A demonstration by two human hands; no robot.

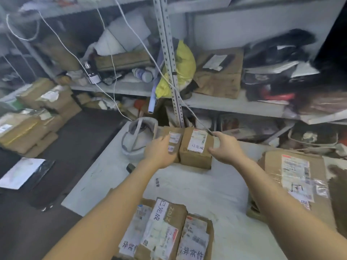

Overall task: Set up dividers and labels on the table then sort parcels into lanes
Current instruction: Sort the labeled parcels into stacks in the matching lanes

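Two small cardboard parcels stand side by side at the far end of the white table. My left hand rests on the left parcel, fingers spread over its near side. My right hand touches the right side of the right parcel, which carries a white handwritten label. Nearer to me lie three labelled parcels in a row. A large flat parcel lies at the table's right.
A white helmet sits on the table's far left corner. Cluttered metal shelves stand behind, with hanging white cords. Stacked boxes and a dark bag with a white sheet lie on the floor at left.
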